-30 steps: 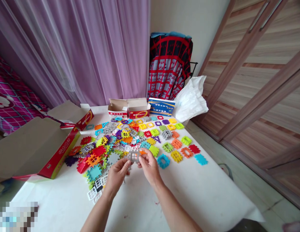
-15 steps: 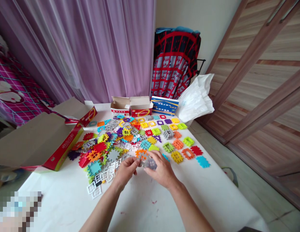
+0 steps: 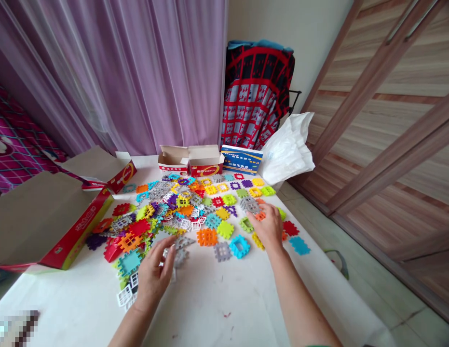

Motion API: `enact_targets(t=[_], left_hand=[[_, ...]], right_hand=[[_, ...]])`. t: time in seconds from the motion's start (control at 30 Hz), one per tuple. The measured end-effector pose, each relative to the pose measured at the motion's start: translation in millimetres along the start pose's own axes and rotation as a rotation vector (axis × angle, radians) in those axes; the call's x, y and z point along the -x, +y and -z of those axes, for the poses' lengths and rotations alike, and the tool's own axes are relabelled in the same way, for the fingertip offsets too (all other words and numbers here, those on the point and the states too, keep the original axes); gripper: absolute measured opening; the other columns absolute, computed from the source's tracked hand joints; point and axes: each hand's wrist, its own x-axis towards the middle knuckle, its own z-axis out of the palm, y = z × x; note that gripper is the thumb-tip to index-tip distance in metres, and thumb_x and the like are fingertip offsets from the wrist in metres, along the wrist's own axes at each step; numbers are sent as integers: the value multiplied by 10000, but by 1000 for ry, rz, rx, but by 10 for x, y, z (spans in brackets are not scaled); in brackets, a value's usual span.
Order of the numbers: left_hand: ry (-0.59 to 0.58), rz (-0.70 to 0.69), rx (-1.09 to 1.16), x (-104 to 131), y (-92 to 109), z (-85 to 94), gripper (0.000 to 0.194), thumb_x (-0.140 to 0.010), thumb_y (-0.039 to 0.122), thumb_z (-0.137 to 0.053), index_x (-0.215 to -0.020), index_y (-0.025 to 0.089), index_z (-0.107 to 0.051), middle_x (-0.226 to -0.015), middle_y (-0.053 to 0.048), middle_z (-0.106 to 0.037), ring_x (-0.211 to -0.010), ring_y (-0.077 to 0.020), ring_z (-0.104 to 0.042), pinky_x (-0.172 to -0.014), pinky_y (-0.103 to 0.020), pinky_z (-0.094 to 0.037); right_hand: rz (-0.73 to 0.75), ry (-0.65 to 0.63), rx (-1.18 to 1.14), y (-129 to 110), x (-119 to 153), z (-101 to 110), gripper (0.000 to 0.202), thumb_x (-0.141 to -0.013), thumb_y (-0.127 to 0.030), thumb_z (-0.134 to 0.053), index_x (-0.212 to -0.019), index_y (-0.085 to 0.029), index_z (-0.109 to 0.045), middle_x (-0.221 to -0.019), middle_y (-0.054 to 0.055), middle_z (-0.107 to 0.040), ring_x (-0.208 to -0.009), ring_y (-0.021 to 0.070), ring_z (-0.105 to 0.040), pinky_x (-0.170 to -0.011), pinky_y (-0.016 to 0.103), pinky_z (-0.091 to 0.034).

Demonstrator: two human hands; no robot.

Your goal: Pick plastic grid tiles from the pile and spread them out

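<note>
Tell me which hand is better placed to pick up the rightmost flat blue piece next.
The right hand, most likely: it is much nearer the blue piece. The left hand is farther off, beside the mixed pile. Whether the right hand touches the gray piece by its fingertips is unclear.

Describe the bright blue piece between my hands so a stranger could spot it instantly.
Start at the white table, then look between the left hand and the right hand. Just right of a gray tile and nearer than a solid lime tile lies the bright blue piece. Its single large open centre sets it apart from both.
</note>
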Motion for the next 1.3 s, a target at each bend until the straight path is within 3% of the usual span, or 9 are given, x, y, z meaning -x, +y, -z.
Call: enact_targets(t=[0.1,0.2,1.0,1.17,1.3], left_hand=[[105,-187,-155,73,-193,108,267,-903,311,-554,-1140,244,-657,-1119,-87,-718,-970,-214,-695,-772,-320,-571],[164,-255,-232,127,-308,113,303,-903,266,-554,-1196,258,-628,-1168,-88,-694,-1022,-227,-681,-885,-365,-550],[132,-246,-250,173,-336,81,340,-913,254,-541,-1250,280,-582,-1241,-93,-649,-1065,-232,-659,-890,-372,-541],[151,-272,-252,96,-351,141,336,-910,236,-534,-1238,275,-595,-1206,-88,-668,-1040,-219,-668,-884,-352,-537],[74,-331,-384,-38,-535,269,328,-908,312,-537,-1221,283,-632,-1195,-74,-705,-1160,-275,-619,-996,-452,-468]], right_hand=[[-71,-39,105,64,-247,-108,412,-755,-432,-662,-1069,-167,-644,-1192,161,-623,-1102,310,-547,-925,410,-399],[-109,-62,152,67,-344,-203,424,-758,-424,-676,-1095,-168,-658,-1211,153,-622,-1099,312,-551,-905,402,-388],[-120,-211,217,103,-447,-323,499,-790,-431,-662,-1212,-168,-631,-1212,154,-633,-1104,308,-575,-893,397,-411],[-102,-143,167,106,-380,-293,510,-805,-395,-633,-1249,-147,-597,-1209,166,-636,-1114,313,-570,-909,409,-423],[80,-47,27,70,-229,-292,343,-822,-303,-565,-1131,-176,-645,-1174,139,-652,-1113,280,-577,-938,402,-447]])
